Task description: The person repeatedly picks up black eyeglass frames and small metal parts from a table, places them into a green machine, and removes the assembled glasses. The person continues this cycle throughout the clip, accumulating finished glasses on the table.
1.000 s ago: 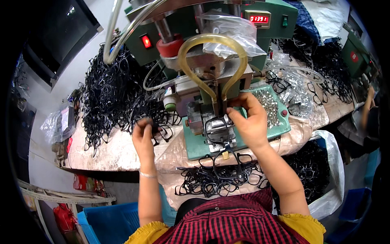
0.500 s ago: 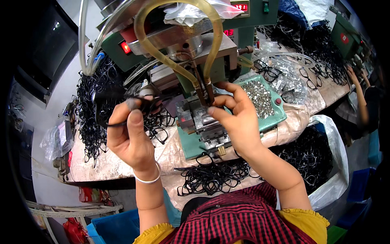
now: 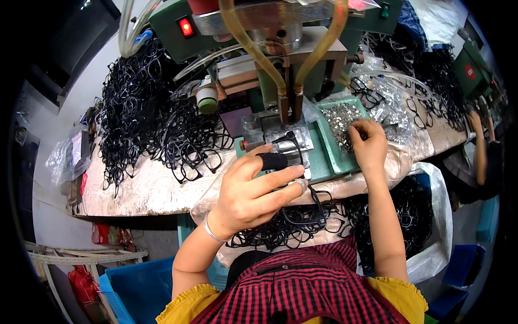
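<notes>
— What does the head view show at the bench?

— One green press machine (image 3: 280, 48) with two amber rubbery hoses curving down to its metal head, and a red lit switch (image 3: 186, 27) on its housing. Under the head sits a shiny steel fixture (image 3: 280, 135).

— And the hands?

— The left hand (image 3: 253, 191) is raised just in front of the fixture, fingers curled round a thin black plastic eyeglass frame (image 3: 294, 143), which reaches from the hand up onto the fixture; a dark sleeve covers one fingertip and a ring shows on another finger. The right hand (image 3: 369, 146) dips into a green tray (image 3: 329, 146) of small glittering metal parts, fingertips pinched down among them; whether it has one pinched, I cannot tell.

— What else lies about?

— Glossy black frames, too many to count: a tangled heap (image 3: 145, 119) at left on the pale worn tabletop, and another pile (image 3: 286, 227) in the person's lap. One more person's arm (image 3: 480, 146) works at far right.
</notes>
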Demonstrator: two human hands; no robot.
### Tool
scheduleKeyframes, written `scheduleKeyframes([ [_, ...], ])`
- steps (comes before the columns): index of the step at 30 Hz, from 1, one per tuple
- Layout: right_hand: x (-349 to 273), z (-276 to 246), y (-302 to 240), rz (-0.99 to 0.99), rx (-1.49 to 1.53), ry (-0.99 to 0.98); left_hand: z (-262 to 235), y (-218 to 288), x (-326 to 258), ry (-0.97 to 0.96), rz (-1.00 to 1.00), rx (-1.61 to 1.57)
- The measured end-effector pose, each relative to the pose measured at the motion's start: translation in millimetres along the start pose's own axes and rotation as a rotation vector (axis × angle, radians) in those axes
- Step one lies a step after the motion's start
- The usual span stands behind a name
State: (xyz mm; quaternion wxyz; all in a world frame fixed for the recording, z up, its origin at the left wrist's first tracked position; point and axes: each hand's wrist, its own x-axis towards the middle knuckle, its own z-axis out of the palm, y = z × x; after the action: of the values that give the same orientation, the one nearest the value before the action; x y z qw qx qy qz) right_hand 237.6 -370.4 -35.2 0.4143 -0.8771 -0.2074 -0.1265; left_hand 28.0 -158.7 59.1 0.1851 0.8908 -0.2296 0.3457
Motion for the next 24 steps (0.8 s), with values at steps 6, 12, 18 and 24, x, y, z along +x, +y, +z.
scheduleKeyframes([
  [6, -5, 19, -12, -0.232, -0.277, 0.027, -2, -3, -7, 0.035, -0.018, -0.040],
  [12, -7, 15, 3, -0.251, -0.216, 0.069, 28, 0, -59, 0.353, -0.249, 0.033],
  [18, -5, 12, -2, -0.196, -0.024, 0.075, 20, -95, -101, 0.264, -0.872, 0.307],
  [24, -12, 24, -9, -0.053, 0.288, 0.003, 41, -140, -102, 0.173, -0.822, 0.321],
])
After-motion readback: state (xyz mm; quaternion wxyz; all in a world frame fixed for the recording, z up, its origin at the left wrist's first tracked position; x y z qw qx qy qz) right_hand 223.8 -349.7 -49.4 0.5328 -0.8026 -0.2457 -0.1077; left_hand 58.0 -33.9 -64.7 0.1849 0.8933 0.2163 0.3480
